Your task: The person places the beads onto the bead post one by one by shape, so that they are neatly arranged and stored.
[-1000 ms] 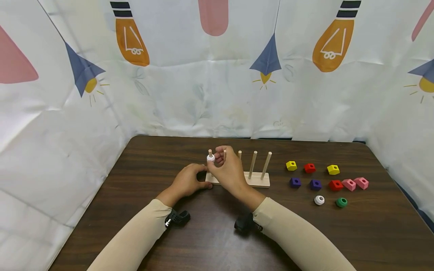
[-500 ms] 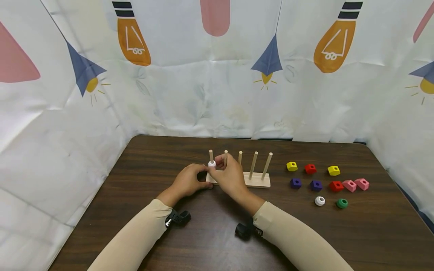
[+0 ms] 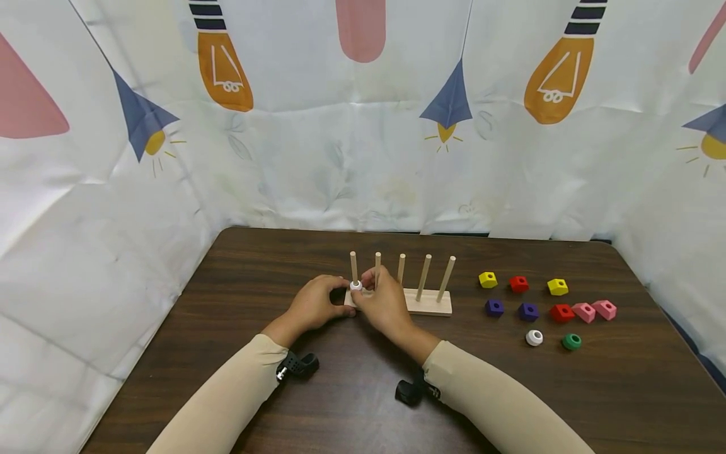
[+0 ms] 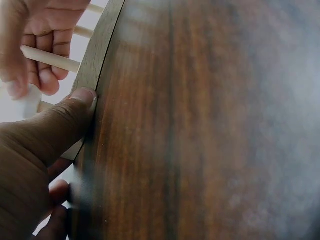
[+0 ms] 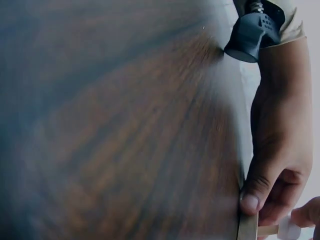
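A wooden peg rack (image 3: 429, 304) with several upright pegs stands on the brown table. My left hand (image 3: 314, 301) grips the left end of its base, the thumb (image 4: 75, 112) on the near edge. A white round bead (image 3: 355, 285) is threaded on the leftmost peg (image 3: 354, 265), low down and above the base. My right hand (image 3: 388, 306) pinches this bead, with the thumb on its near side. The right wrist view shows the bead (image 5: 288, 228) around the peg between the fingers. The other pegs bear no beads.
Right of the rack lie yellow (image 3: 488, 280), red (image 3: 518, 284), purple (image 3: 495, 308) and pink (image 3: 605, 309) blocks with holes. Nearer to me are another white bead (image 3: 534, 338) and a green bead (image 3: 571, 342). A printed curtain (image 3: 363, 157) hangs behind the table.
The white bead has slid down the leftmost peg from near its top, my right hand lowering with it. My left hand has stayed on the base's left end.
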### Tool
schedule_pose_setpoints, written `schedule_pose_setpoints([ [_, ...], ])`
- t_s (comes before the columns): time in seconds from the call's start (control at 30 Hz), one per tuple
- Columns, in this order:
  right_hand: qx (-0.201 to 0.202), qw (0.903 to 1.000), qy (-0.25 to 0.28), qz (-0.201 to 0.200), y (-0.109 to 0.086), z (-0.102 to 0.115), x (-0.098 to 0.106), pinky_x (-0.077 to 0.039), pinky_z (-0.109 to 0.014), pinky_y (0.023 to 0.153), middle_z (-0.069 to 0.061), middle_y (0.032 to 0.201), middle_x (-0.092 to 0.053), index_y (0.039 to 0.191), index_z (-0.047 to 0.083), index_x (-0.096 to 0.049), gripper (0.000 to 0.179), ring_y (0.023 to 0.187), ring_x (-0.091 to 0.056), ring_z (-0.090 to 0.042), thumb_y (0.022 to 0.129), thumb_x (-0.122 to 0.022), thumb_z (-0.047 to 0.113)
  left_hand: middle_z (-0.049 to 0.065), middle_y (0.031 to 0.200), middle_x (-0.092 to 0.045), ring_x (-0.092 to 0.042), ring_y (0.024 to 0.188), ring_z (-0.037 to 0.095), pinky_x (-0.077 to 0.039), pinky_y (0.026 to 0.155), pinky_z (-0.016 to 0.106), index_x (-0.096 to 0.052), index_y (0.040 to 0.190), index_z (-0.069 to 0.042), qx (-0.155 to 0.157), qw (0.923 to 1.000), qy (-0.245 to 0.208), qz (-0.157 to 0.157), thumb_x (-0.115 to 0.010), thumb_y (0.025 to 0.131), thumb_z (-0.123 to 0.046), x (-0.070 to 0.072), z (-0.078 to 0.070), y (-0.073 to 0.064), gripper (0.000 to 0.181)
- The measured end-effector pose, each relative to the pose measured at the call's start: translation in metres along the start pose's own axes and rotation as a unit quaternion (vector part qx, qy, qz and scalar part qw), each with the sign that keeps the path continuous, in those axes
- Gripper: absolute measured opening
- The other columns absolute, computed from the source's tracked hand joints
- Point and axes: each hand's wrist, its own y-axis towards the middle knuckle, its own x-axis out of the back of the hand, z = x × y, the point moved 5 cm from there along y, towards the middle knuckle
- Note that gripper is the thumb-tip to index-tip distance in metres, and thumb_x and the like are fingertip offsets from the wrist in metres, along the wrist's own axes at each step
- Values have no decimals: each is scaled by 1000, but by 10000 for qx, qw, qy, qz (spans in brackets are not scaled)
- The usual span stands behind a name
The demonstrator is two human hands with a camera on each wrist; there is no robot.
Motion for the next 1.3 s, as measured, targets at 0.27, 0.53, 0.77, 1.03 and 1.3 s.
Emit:
schedule_pose_setpoints([
  [0.27, -13, 9999, -104, 21, -1, 0, -2, -54, -38, 80, -4, 97, -67, 108, 6, -58, 30, 91, -66, -21, 89, -79, 14, 11, 127, -69, -60, 123, 33, -46, 105, 51, -74, 123, -11, 16, 10000, -1, -12, -91, 78, -37, 0, 0, 0, 54],
  [0.53, 159, 9997, -173, -43, -3, -2, -5, -53, -34, 76, -3, 93, -68, 111, 5, -55, 35, 87, -66, -19, 87, -81, 11, 12, 129, -68, -59, 124, 33, -46, 105, 51, -73, 124, -11, 87, 10000, -24, 41, -91, 79, -36, 0, -1, -1, 55],
  [0.77, 220, 9996, -164, -94, -2, -3, -5, -55, -35, 76, -5, 93, -69, 111, 4, -55, 35, 88, -68, -21, 87, -80, 9, 12, 128, -68, -60, 123, 33, -46, 105, 51, -73, 125, -11, -20, 10000, -24, 17, -91, 79, -36, 1, -2, -1, 55],
  [1.03, 152, 9995, -262, -19, -2, -5, -7, -56, -35, 78, -5, 95, -69, 113, 5, -53, 37, 90, -68, -21, 87, -81, 9, 12, 129, -68, -59, 124, 34, -45, 106, 51, -73, 127, -11, -5, 10000, -22, 36, -91, 79, -35, 0, 0, 0, 56],
  [1.3, 81, 9993, -220, 288, -2, -4, -2, -56, -39, 84, -9, 104, -70, 119, 4, -52, 39, 96, -69, -25, 91, -78, 15, 11, 128, -68, -60, 124, 33, -46, 105, 51, -73, 126, -12, -45, 10000, 11, 25, -91, 79, -36, 0, 0, 1, 55],
])
